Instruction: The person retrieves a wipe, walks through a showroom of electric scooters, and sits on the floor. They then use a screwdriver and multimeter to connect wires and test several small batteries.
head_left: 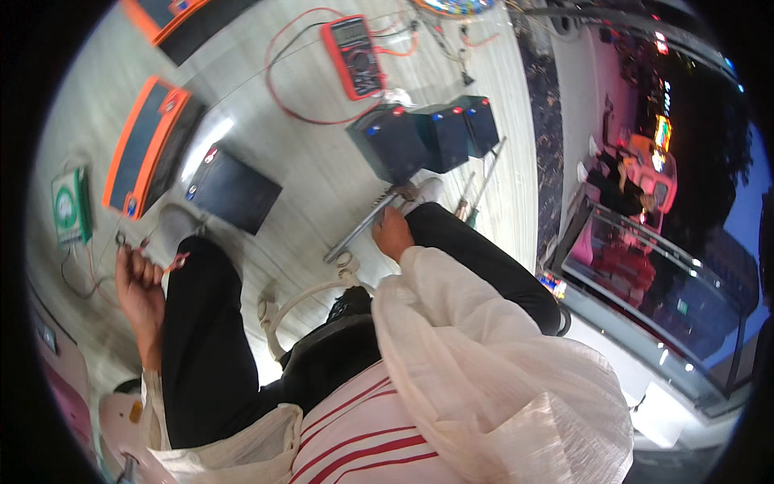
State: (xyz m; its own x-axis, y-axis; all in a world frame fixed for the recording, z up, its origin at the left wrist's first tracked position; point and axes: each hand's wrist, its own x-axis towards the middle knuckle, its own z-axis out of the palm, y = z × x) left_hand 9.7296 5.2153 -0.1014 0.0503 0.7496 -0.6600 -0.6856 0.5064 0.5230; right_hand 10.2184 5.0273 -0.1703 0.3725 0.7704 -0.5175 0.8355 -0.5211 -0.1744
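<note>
Head cam: right hand (393,234) is gripping a silver bar-like tool (359,231) low over the pale floor (306,173), long axis slanted, far end pointing up-right at the right shoe (430,191) and black batteries (391,145). Left hand (141,282) is curled around a small red-and-metal piece (178,261); left shoe (174,228) kinda blocks the way to another black battery (236,192).

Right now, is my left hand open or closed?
Closed: the left hand has its fingers curled inward, with a red-ended lead sticking out.
</note>
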